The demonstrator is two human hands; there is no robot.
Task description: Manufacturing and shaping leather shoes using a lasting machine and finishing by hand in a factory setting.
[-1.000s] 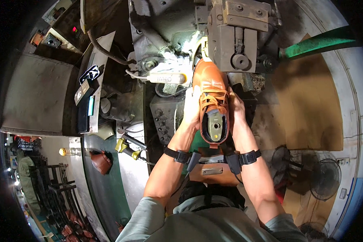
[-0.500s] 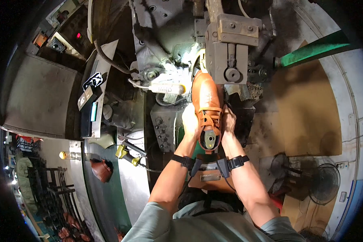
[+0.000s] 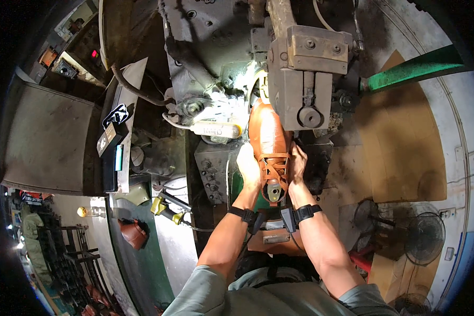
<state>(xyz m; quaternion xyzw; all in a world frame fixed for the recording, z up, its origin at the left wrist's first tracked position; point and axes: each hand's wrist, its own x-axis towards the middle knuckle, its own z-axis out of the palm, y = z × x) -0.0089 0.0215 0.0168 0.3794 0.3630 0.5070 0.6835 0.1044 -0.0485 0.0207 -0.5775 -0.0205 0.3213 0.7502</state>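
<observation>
An orange-brown leather lace-up shoe [image 3: 268, 131] points away from me, its toe at the bright working part of a grimy grey machine [image 3: 313, 52]. Inside its opening sits a greenish last [image 3: 274, 190] with a round hole in its top. My left hand [image 3: 249, 163] presses along the shoe's left side, and my right hand [image 3: 297, 162] grips the right side, fingers curled round it. Both thumbs and the sole are mostly hidden. The machine's block overhangs the toe's right side, so I cannot tell whether they touch. A lit white lamp [image 3: 216, 129] lies left of the toe.
A green bar [image 3: 416, 68] juts in at the right, above brown cardboard [image 3: 405, 147]. A fan [image 3: 424, 239] stands at lower right. To the left, a bench holds a brown leather piece [image 3: 133, 233] and an olive corded tool [image 3: 166, 210]. A narrow shelf carries a dark phone-like object [image 3: 110, 166].
The head view has shifted slightly. The shoe's heel end has tipped, so less of the last's top shows. Both hands keep their hold, and the toe stays at the machine.
</observation>
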